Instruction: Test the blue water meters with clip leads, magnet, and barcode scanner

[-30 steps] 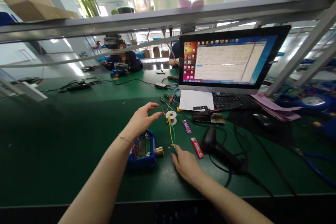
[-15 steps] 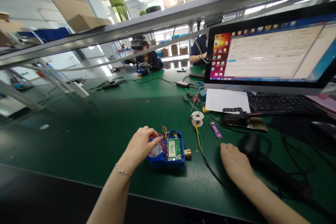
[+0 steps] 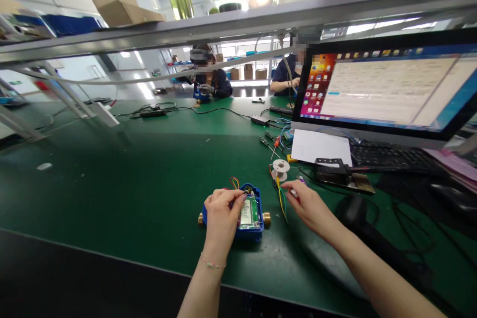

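Note:
A blue water meter [image 3: 250, 233] with brass end fittings lies on the green table, its casing uncovered to show a circuit board and a small display reading "good". My left hand [image 3: 221, 208] reaches over its left half, thumb and forefinger pinched at the upper edge beside the display. Whatever sits in that pinch is too small to name. Thin coloured wires [image 3: 234, 181] loop up behind these fingers. To the right, my right hand [image 3: 311, 206] has thumb and forefinger apart at the yellow and green wire leads [image 3: 282, 198] of a black cable; a firm hold is not visible.
A white wire spool [image 3: 280, 170] stands just beyond the leads, with screwdrivers [image 3: 271, 146] behind it. On the right are a monitor [image 3: 383, 89], a keyboard [image 3: 391, 151] and a black handheld scanner [image 3: 376, 233]. Two people sit across the table.
My left hand has moved right across the meter to the display's upper edge. My right hand has left its place beside the scanner and come up and left to the wire leads.

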The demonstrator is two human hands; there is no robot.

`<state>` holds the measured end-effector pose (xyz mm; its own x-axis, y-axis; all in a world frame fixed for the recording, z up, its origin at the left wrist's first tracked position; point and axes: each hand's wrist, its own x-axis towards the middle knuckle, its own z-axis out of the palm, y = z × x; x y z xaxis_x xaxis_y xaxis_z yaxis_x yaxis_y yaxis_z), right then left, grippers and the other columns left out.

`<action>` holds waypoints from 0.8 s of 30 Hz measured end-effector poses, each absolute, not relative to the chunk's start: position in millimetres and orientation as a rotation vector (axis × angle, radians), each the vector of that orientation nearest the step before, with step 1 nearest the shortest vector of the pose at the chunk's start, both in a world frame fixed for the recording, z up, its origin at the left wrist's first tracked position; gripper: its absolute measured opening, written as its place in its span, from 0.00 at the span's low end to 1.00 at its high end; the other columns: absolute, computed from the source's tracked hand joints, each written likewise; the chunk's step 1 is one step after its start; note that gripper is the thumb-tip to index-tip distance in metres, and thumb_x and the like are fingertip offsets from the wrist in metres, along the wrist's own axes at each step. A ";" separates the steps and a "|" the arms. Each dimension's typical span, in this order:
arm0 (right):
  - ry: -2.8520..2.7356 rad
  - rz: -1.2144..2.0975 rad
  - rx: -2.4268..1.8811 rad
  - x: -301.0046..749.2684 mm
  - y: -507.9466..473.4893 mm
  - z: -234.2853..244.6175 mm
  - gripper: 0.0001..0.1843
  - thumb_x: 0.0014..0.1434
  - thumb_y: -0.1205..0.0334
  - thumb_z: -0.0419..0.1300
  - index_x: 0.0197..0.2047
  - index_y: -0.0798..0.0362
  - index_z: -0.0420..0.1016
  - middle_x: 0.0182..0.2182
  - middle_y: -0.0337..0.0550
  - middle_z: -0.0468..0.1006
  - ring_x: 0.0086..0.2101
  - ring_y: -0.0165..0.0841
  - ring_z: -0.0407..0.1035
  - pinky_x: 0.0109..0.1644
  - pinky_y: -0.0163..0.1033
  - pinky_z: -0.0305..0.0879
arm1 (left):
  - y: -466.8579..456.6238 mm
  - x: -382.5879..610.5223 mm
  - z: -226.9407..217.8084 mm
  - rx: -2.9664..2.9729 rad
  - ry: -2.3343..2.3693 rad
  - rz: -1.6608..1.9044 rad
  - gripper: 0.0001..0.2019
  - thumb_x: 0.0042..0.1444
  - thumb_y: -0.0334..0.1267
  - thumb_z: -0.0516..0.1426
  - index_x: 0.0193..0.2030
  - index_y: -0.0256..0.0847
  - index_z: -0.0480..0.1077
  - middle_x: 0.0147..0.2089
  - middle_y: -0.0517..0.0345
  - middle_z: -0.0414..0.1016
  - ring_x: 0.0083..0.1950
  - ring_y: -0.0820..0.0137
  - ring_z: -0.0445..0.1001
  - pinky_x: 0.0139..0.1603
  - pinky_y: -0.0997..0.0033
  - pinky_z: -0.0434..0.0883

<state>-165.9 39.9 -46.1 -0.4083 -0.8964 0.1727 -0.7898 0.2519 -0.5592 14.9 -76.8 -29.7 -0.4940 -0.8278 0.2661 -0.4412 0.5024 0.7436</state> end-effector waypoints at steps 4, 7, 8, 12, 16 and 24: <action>1.782 -1.066 -1.732 -145.9 -7.5 -1.4 0.16 0.49 0.62 0.62 0.43 0.52 0.70 0.37 0.38 0.75 0.33 0.27 0.67 0.37 0.33 0.62 | -72.8 13.5 -32.1 1.069 -2.098 -0.643 0.05 0.51 0.33 0.59 0.33 0.47 0.74 0.32 0.59 0.74 0.42 0.65 0.68 0.49 0.54 0.60; 1.568 -0.963 -1.802 -140.1 -37.1 8.4 0.14 0.46 0.67 0.62 0.39 0.54 0.71 0.32 0.36 0.75 0.32 0.25 0.67 0.36 0.31 0.61 | -72.5 15.8 -31.4 1.121 -2.076 -0.699 0.08 0.49 0.29 0.59 0.36 0.44 0.72 0.34 0.59 0.74 0.42 0.66 0.68 0.51 0.55 0.61; 1.533 -0.918 -1.806 -140.9 -44.3 8.2 0.13 0.46 0.67 0.62 0.38 0.54 0.71 0.29 0.36 0.74 0.30 0.25 0.66 0.35 0.31 0.60 | -72.7 16.8 -31.1 1.142 -2.061 -0.729 0.08 0.49 0.28 0.59 0.37 0.43 0.70 0.35 0.59 0.74 0.42 0.67 0.68 0.52 0.56 0.61; 1.393 -0.748 -1.821 -147.1 -59.1 6.3 0.14 0.47 0.62 0.62 0.40 0.54 0.71 0.27 0.35 0.72 0.28 0.25 0.65 0.33 0.31 0.60 | -72.9 19.8 -31.7 1.195 -1.964 -0.824 0.09 0.50 0.29 0.58 0.37 0.42 0.64 0.39 0.60 0.73 0.44 0.66 0.68 0.53 0.55 0.61; 1.394 -0.701 -1.901 -146.5 -63.7 6.7 0.07 0.49 0.62 0.60 0.33 0.55 0.73 0.29 0.37 0.73 0.31 0.26 0.65 0.35 0.32 0.59 | -72.0 18.8 -34.1 1.209 -1.880 -0.855 0.10 0.51 0.31 0.56 0.39 0.44 0.61 0.34 0.61 0.72 0.44 0.63 0.69 0.50 0.54 0.63; 1.274 -0.773 -1.571 -156.5 -76.7 -9.7 0.09 0.46 0.61 0.61 0.31 0.59 0.73 0.24 0.36 0.71 0.26 0.24 0.62 0.30 0.30 0.57 | -71.0 16.0 -40.2 1.241 -1.759 -0.908 0.09 0.52 0.31 0.55 0.38 0.44 0.59 0.34 0.59 0.72 0.43 0.64 0.71 0.47 0.58 0.65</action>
